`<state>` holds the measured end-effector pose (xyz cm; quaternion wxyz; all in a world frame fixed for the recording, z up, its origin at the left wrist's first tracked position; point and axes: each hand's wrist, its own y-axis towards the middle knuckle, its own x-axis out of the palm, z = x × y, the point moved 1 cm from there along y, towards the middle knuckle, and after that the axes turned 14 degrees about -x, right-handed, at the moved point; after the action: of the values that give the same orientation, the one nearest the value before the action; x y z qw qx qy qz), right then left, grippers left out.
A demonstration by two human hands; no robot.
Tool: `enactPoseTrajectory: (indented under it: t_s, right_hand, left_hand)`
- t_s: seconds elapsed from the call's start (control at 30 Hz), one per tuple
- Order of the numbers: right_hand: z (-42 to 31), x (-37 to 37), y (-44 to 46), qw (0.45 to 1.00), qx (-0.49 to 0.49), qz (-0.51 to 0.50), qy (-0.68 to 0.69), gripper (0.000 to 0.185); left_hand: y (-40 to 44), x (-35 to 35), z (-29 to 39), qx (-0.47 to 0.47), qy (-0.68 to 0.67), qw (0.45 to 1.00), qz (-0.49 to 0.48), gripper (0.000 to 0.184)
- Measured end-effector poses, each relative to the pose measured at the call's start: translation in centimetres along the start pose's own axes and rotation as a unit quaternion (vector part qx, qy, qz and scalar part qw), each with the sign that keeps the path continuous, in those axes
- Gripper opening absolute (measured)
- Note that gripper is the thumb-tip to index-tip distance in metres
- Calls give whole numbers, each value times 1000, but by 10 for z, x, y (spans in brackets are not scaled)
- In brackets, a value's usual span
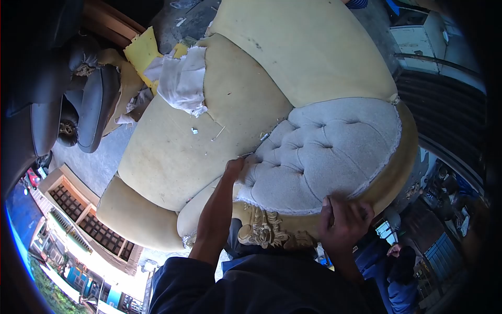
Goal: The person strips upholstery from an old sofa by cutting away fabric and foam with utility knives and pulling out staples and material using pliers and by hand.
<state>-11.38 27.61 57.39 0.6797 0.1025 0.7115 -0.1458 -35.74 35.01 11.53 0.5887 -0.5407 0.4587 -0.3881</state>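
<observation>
A sofa with a yellowish cover (172, 141) fills the middle of the view. Grey button-tufted fabric (334, 152) covers one rounded inner panel, its edge frayed along the border. My left hand (236, 166) is closed at the crease between the tufted panel and the seat; a thin dark thing shows by its fingertips, too small to name. At the panel's lower edge is my right hand (345, 220), fingers curled in; what they pinch, if anything, is hidden. Carved gold-coloured trim (266, 228) sits on the sofa's front between my arms.
A white cloth (183, 81) lies on the seat, with small scraps nearby. Yellow foam (142, 52) and dark upholstered pieces (97, 110) are at the left. Another person (400, 272) in dark clothes is at the lower right.
</observation>
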Motion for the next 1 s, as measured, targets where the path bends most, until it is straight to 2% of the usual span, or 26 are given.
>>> enactPoseTrajectory:
  t_s: [0.07, 0.13, 0.17, 0.23, 0.27, 0.3, 0.33, 0.4, 0.47, 0.5, 0.57, 0.63, 0.7, 0.77, 0.83, 0.9, 0.97, 1.0]
  right_hand:
    - [0, -2, 0, 1000, 5, -17, 2, 6]
    - [4, -2, 1, 999, 11, -35, 21, 9]
    - [6, -4, 3, 999, 12, -43, 26, 9]
    - [7, -9, 5, 996, -22, -75, 50, 11]
    - [10, -8, -1, 995, -24, -84, 48, 11]
    - [13, -4, -9, 995, -56, -44, 65, 12]
    - [17, 2, -14, 992, -88, -2, 87, 14]
    - [21, 7, -18, 989, -114, 9, 95, 15]
    - [21, 4, -20, 987, -130, 25, 95, 16]
    - [21, 2, -18, 986, -136, 7, 95, 17]
    - [21, 4, -17, 986, -137, -18, 96, 19]
    - [22, 9, -20, 986, -138, 42, 85, 17]
    - [23, 13, -20, 985, -137, 49, 88, 17]
    - [22, 19, -24, 986, -134, 47, 93, 16]
    - [22, 21, -29, 982, -140, 104, 67, 15]
    - [27, 21, -22, 982, -150, 93, 70, 16]
    - [31, 15, -15, 984, -148, 71, 74, 16]
    - [34, 11, -14, 983, -151, 65, 76, 16]
  left_hand:
    - [-14, 8, 4, 28, 37, 999, 11, 60]
    - [-79, -1, 30, -111, -26, 991, 76, 59]
    - [-84, 0, 30, -119, -22, 990, 74, 59]
    - [-89, 2, 30, -106, -22, 982, 154, 57]
    - [-91, -4, 34, -102, -21, 982, 156, 58]
    - [-94, -15, 41, -132, -1, 974, 182, 55]
    - [-94, -37, 50, -121, 51, 972, 195, 52]
    - [-98, -56, 43, -124, 110, 964, 207, 49]
    - [-106, -56, 34, 22, 202, 955, 216, 40]
    - [-109, -47, 27, 42, 166, 955, 241, 34]
    - [-116, -28, 25, 63, 190, 942, 269, 26]
    - [-126, -32, 27, 54, 197, 944, 260, 25]
    - [-122, -41, 29, 43, 202, 945, 255, 25]
    - [-106, -52, 19, 17, 167, 954, 247, 36]
    - [-89, -57, 11, 119, 110, 936, 313, 31]
    - [-90, -58, 18, 164, 136, 932, 292, 26]
    - [-101, -50, 19, 152, 167, 957, 184, 24]
    - [-113, -31, 3, 353, 192, 856, 324, 29]
